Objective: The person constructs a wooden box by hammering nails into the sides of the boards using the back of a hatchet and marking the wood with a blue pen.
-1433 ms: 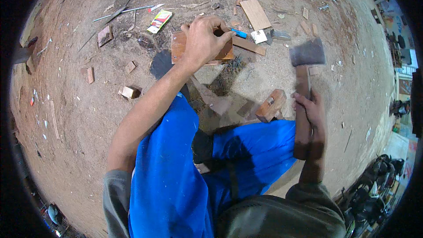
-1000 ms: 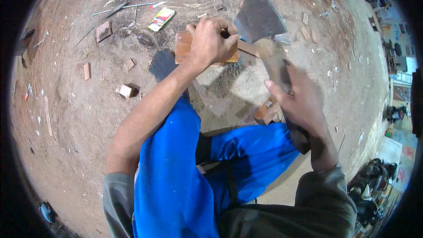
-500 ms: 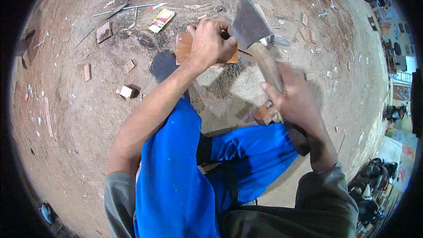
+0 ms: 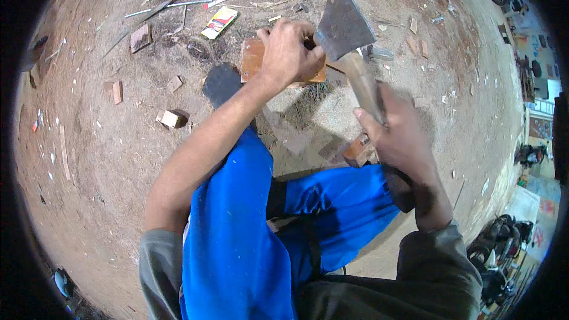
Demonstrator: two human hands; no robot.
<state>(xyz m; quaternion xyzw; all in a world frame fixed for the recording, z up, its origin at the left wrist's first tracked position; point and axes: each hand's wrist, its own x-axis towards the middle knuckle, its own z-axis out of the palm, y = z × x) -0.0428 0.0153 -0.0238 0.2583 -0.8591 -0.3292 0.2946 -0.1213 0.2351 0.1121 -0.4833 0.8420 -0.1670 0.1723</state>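
Observation:
My right hand [image 4: 398,133] is wrapped round the wooden handle of a hatchet [image 4: 347,24]. Its broad dark blade is raised just right of my left hand [image 4: 290,52]. That hand rests over a reddish-brown wooden piece [image 4: 252,56] on the ground, its fingers curled in a pinch. What they hold, if anything, is hidden behind the knuckles. Small metal fastener heads dot the piece's left edge. Below my right hand, a brown wooden block [image 4: 358,152] lies near my shin.
Wood offcuts [image 4: 140,38] and a pale block [image 4: 170,119] lie scattered to the left. A yellow and red packet [image 4: 219,22] lies beyond my left hand, near a handsaw [image 4: 157,10] and a thin metal rod [image 4: 178,8]. Motorbikes [image 4: 498,243] stand at the far right.
The hatchet has risen slightly, its blade swinging a little to the right and upward. My left hand stays on the wooden piece; the whole view has shifted slightly.

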